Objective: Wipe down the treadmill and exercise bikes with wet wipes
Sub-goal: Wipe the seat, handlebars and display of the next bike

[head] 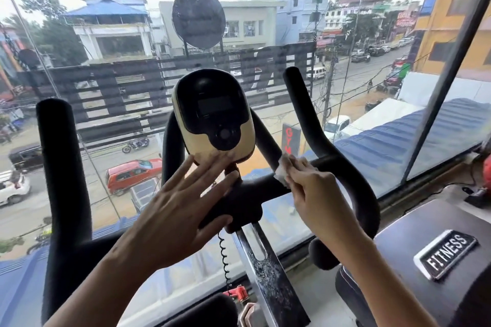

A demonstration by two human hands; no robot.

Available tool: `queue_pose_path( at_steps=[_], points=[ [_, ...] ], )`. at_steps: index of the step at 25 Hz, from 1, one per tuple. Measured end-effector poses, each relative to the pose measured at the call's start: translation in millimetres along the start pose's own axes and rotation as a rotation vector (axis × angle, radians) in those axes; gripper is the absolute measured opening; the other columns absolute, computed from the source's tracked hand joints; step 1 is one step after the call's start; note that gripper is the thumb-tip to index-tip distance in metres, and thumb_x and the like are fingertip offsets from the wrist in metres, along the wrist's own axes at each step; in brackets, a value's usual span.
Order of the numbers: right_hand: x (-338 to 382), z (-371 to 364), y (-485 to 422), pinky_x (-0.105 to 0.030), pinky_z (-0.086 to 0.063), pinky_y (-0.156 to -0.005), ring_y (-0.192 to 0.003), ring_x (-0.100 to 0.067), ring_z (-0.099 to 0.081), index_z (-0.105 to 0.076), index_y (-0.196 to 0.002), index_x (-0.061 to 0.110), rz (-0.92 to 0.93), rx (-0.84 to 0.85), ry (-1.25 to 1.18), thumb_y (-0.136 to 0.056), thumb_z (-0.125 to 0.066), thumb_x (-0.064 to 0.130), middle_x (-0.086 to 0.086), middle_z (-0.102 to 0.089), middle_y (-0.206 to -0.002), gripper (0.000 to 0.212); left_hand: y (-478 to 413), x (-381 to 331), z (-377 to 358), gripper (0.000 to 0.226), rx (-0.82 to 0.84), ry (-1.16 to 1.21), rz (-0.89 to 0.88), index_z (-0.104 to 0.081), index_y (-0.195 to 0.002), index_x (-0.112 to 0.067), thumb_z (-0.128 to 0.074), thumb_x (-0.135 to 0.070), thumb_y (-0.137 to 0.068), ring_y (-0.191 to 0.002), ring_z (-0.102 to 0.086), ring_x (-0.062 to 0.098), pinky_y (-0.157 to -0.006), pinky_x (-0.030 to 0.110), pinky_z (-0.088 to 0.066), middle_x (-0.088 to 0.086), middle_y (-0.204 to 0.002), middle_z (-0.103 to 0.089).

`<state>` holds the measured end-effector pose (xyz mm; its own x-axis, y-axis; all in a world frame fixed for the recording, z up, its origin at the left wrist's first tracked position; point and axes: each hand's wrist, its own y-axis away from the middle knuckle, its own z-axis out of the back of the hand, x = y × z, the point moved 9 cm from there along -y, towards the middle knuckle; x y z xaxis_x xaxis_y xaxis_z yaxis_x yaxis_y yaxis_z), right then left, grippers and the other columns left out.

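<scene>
1. Head view first: exercise bike sits right up against the window, and the right grip pinches a wet wipe onto the handlebar, just right of the console.
2. Left grip is flat with fingers straight and spread. Its fingertips are at the console's bottom edge and it's holding nothing.
3. Progress-wise I'd say early to mid. This bar is being done, but the speckled chrome post looks unwiped, and so does the machine with the FITNESS badge. Can't spot a treadmill, so there's plenty left.
</scene>
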<state>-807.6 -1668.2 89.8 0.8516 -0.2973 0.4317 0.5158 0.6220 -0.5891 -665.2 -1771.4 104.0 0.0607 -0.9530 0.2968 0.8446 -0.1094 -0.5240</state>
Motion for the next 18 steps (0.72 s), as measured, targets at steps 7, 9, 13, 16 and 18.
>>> queue_pose_path(
  at_steps=[7,9,13,16,18],
  points=[
    [54.3,-37.5,36.9,-0.017,-0.019,-0.113,-0.140,-0.020,-0.030,-0.047,-0.137,0.008,0.139,0.062,-0.129,-0.083,-0.055,-0.014,-0.005,-0.044,-0.144,0.059,11.1,7.9,19.8,0.045,-0.147,0.093,0.030,-0.069,-0.109,-0.016,-0.053,-0.049,-0.084,-0.131,-0.041,0.020,-0.110,0.038,-0.030,0.010,-0.140,-0.051],
    [41.2,-29.7,34.0,-0.029,-0.030,-0.113,-0.142,-0.018,-0.027,-0.042,-0.141,0.015,0.148,0.043,-0.048,-0.085,-0.053,-0.014,0.001,-0.040,-0.147,0.064,13.2,7.4,24.3,0.040,-0.181,0.114,0.038,-0.070,-0.105,-0.017,-0.054,-0.047,-0.084,-0.118,-0.051,0.020,-0.099,0.035,-0.038,0.008,-0.125,-0.063],
    [14.6,-21.6,22.8,-0.016,-0.018,-0.113,-0.143,-0.018,-0.021,-0.037,-0.144,0.009,-0.036,-0.023,-0.014,-0.087,-0.046,-0.018,-0.001,-0.031,-0.150,0.063,17.6,6.7,25.5,0.039,-0.190,0.105,0.050,-0.072,-0.102,-0.014,-0.055,-0.044,-0.084,-0.102,-0.060,0.018,-0.091,0.032,-0.041,0.002,-0.108,-0.070],
    [51.6,-31.4,29.1,-0.015,-0.015,-0.110,-0.139,-0.018,-0.030,-0.046,-0.138,0.004,0.013,0.010,-0.036,-0.081,-0.055,-0.020,-0.006,-0.039,-0.145,0.062,22.2,3.5,23.2,0.038,-0.170,0.105,0.024,-0.072,-0.103,-0.014,-0.053,-0.042,-0.086,-0.089,-0.066,0.015,-0.096,0.034,-0.040,-0.002,-0.099,-0.072],
    [74.8,-23.1,33.7,-0.015,-0.031,-0.107,-0.127,-0.013,-0.049,-0.059,-0.128,0.004,0.110,0.044,-0.174,-0.079,-0.061,-0.018,-0.006,-0.059,-0.130,0.054,23.8,5.9,27.8,0.037,-0.197,0.118,0.028,-0.072,-0.104,-0.014,-0.054,-0.041,-0.087,-0.084,-0.068,0.015,-0.095,0.034,-0.042,-0.002,-0.095,-0.073]
  ],
)
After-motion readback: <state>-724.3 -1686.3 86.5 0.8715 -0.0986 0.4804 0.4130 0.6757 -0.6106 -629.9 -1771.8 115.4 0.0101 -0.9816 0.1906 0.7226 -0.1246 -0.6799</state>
